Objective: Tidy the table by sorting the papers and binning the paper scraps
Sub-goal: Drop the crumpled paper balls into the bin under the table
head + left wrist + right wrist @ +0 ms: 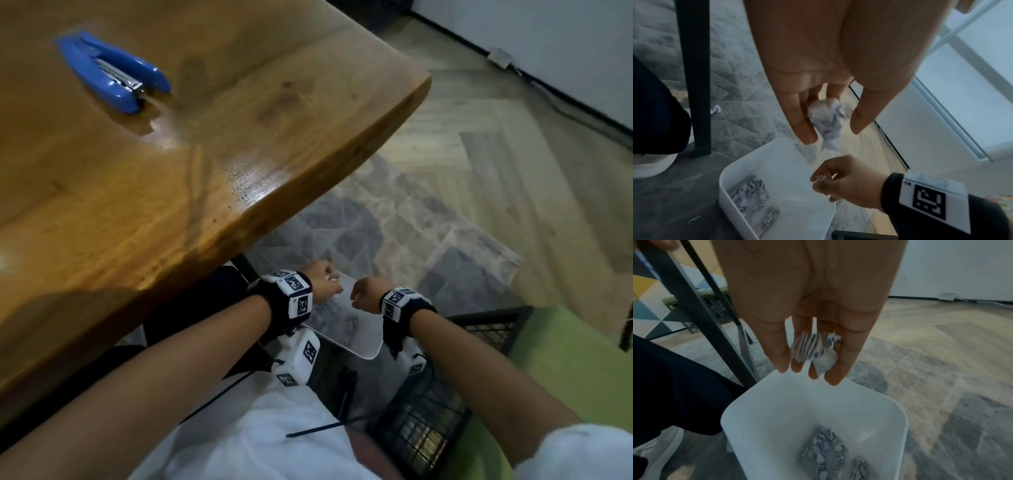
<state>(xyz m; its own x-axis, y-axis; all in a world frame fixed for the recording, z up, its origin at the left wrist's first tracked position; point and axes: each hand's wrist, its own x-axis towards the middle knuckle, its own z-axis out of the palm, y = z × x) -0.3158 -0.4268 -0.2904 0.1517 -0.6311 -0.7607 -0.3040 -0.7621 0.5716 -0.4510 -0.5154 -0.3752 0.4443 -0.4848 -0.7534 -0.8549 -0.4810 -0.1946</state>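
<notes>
Both hands hang below the table edge over a white bin [363, 342] on the floor. My left hand [325, 279] points down in the left wrist view and holds a crumpled white paper scrap [828, 120] between its fingers [803, 128] and thumb. My right hand [364, 298] is just to its right, fingers curled round striped paper scraps [813, 350]. Directly under it in the right wrist view lies the bin [777, 402]. Several crumpled scraps [828, 451] lie on the bin's bottom.
A blue stapler [116, 73] lies on the wooden table [239, 154]. A dark table leg [694, 65] stands left of the bin, with a stray scrap [716, 111] on the carpet beside it. A black wire basket [428, 411] and a green seat [548, 377] are at my right.
</notes>
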